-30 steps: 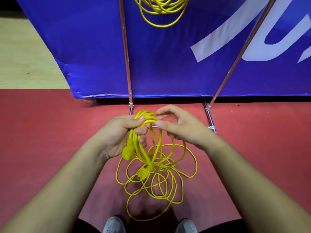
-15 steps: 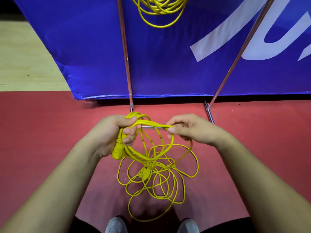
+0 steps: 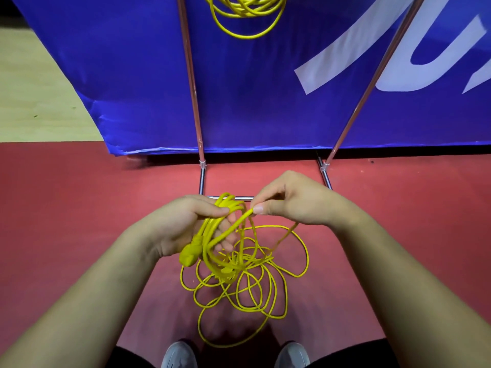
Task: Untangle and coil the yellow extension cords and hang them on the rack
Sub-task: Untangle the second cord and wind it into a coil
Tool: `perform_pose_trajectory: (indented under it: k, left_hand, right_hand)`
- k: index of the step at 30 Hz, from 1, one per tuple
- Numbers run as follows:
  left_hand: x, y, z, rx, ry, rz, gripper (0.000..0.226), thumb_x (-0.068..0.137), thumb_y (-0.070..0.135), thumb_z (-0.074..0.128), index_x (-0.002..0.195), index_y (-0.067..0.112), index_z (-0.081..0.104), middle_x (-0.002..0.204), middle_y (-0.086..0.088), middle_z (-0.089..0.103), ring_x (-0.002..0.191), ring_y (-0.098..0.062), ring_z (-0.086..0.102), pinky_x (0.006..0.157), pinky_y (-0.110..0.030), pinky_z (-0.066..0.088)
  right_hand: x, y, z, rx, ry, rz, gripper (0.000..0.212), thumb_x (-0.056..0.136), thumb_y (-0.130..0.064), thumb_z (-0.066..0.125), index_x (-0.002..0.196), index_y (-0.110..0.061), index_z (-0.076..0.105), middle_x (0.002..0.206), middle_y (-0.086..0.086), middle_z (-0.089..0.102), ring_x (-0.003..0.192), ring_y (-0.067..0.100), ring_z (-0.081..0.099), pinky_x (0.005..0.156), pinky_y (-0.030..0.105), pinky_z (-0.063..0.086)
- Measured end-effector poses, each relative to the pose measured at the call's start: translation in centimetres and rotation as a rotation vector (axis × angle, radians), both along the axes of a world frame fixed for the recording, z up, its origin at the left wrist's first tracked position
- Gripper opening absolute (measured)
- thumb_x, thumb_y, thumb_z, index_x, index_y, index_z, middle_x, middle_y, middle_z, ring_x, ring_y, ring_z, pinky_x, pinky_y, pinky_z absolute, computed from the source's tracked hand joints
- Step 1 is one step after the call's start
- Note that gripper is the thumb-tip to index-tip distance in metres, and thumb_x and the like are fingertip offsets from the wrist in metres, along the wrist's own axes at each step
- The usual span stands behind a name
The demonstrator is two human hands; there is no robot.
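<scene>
A yellow extension cord (image 3: 247, 282) lies in tangled loops on the red floor below my hands. My left hand (image 3: 186, 227) grips a bundle of coiled turns, with the yellow plug (image 3: 190, 254) hanging under the palm. My right hand (image 3: 292, 203) pinches one strand between thumb and forefinger just right of the bundle. A second coiled yellow cord (image 3: 245, 14) hangs at the top edge between the rack's two slanted metal poles (image 3: 192, 88).
A blue banner (image 3: 265, 102) with white lettering stands behind the rack. The rack's chrome base bars (image 3: 202, 181) rest on the red floor just beyond my hands. Pale wooden flooring (image 3: 34, 96) shows at far left. My grey shoes (image 3: 180, 355) are at the bottom.
My right hand drew a strand out to the right, then came back toward the left hand's bundle, laying another turn there. The loose tangle on the floor shifted slightly.
</scene>
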State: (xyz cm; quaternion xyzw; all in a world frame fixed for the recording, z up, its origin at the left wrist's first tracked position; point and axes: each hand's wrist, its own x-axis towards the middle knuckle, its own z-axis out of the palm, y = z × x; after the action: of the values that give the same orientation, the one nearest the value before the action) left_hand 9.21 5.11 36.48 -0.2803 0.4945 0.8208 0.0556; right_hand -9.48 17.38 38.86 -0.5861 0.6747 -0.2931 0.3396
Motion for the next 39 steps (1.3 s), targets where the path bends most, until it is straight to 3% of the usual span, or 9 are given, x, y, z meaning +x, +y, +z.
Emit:
perform_pose_trajectory:
  k: [6, 9, 12, 15, 22, 30, 33, 35, 39]
  left_hand:
    - [-0.2, 0.3, 0.0, -0.018, 0.045, 0.004, 0.01, 0.08, 0.013, 0.053, 0.081, 0.003, 0.055, 0.055, -0.006, 0.045, 0.038, -0.018, 0.044, 0.043, -0.022, 0.037]
    - [0.3, -0.9, 0.6, 0.053, 0.112, 0.115, 0.013, 0.084, 0.013, 0.047, 0.078, 0.003, 0.053, 0.052, -0.001, 0.038, 0.036, -0.013, 0.035, 0.042, -0.021, 0.031]
    - [0.6, -1.3, 0.7, 0.028, 0.07, 0.133, 0.012, 0.083, 0.012, 0.048, 0.082, 0.0, 0.052, 0.053, -0.004, 0.041, 0.038, -0.017, 0.04, 0.041, -0.021, 0.037]
    - [0.6, -1.0, 0.6, -0.017, -0.017, 0.069, 0.019, 0.08, 0.011, 0.052, 0.092, -0.004, 0.053, 0.059, -0.015, 0.057, 0.046, -0.028, 0.059, 0.045, -0.026, 0.05]
    - [0.5, -0.4, 0.6, 0.046, -0.046, 0.064, 0.028, 0.079, 0.008, 0.052, 0.096, -0.013, 0.06, 0.082, -0.035, 0.067, 0.064, -0.04, 0.07, 0.05, -0.037, 0.058]
    - [0.9, -1.4, 1.1, 0.085, 0.14, 0.116, 0.013, 0.069, 0.017, 0.063, 0.068, 0.004, 0.066, 0.051, -0.004, 0.041, 0.034, -0.015, 0.038, 0.041, -0.021, 0.034]
    - [1.0, -1.5, 0.9, 0.072, 0.105, 0.063, 0.024, 0.059, 0.019, 0.078, 0.074, 0.003, 0.067, 0.055, -0.009, 0.051, 0.04, -0.021, 0.051, 0.043, -0.024, 0.044]
    - [1.1, -1.6, 0.9, 0.051, 0.018, 0.051, 0.023, 0.062, 0.014, 0.072, 0.077, -0.002, 0.066, 0.064, -0.021, 0.063, 0.053, -0.034, 0.066, 0.048, -0.035, 0.057]
    - [1.0, -1.1, 1.1, 0.064, -0.018, -0.006, 0.018, 0.068, 0.013, 0.062, 0.075, -0.001, 0.071, 0.089, -0.037, 0.067, 0.074, -0.043, 0.071, 0.06, -0.044, 0.06]
  right_hand:
    - [1.7, -0.9, -1.3, -0.032, 0.031, 0.027, 0.017, 0.086, -0.025, 0.072, 0.081, -0.009, 0.067, 0.061, -0.005, 0.059, 0.054, 0.0, 0.047, 0.054, 0.019, 0.04]
    - [-0.7, 0.2, -3.4, 0.132, -0.047, 0.083, 0.027, 0.089, -0.03, 0.068, 0.085, -0.004, 0.063, 0.075, 0.02, 0.063, 0.066, 0.01, 0.051, 0.064, 0.034, 0.044]
    - [-2.4, 1.2, -5.0, 0.138, -0.26, -0.072, 0.013, 0.092, -0.017, 0.064, 0.089, -0.005, 0.061, 0.07, 0.015, 0.06, 0.069, 0.019, 0.055, 0.073, 0.036, 0.045]
    - [-2.8, 1.1, -4.8, -0.005, -0.488, -0.251, 0.007, 0.092, -0.005, 0.059, 0.095, -0.002, 0.064, 0.057, 0.001, 0.045, 0.051, 0.015, 0.041, 0.057, 0.031, 0.035]
    - [1.0, -0.3, -1.3, -0.064, -0.138, -0.064, 0.003, 0.084, -0.014, 0.074, 0.083, -0.013, 0.076, 0.053, -0.012, 0.054, 0.052, 0.0, 0.041, 0.052, 0.015, 0.035]
    - [-1.0, 0.2, -3.7, 0.171, -0.129, 0.083, 0.015, 0.093, -0.016, 0.064, 0.081, -0.008, 0.063, 0.06, -0.011, 0.059, 0.057, 0.0, 0.048, 0.059, 0.017, 0.038]
    - [-2.2, 0.9, -5.3, 0.156, -0.269, -0.084, 0.01, 0.093, -0.011, 0.062, 0.092, -0.001, 0.064, 0.067, 0.001, 0.063, 0.063, 0.009, 0.057, 0.071, 0.025, 0.048]
    - [-2.7, 0.8, -5.2, 0.036, -0.313, -0.213, 0.011, 0.092, -0.011, 0.064, 0.094, -0.001, 0.069, 0.062, 0.005, 0.055, 0.057, 0.015, 0.05, 0.062, 0.03, 0.044]
    - [-2.7, 0.2, -3.3, -0.094, -0.214, -0.258, 0.01, 0.089, -0.016, 0.068, 0.09, -0.012, 0.077, 0.06, -0.011, 0.06, 0.056, 0.005, 0.045, 0.057, 0.019, 0.036]
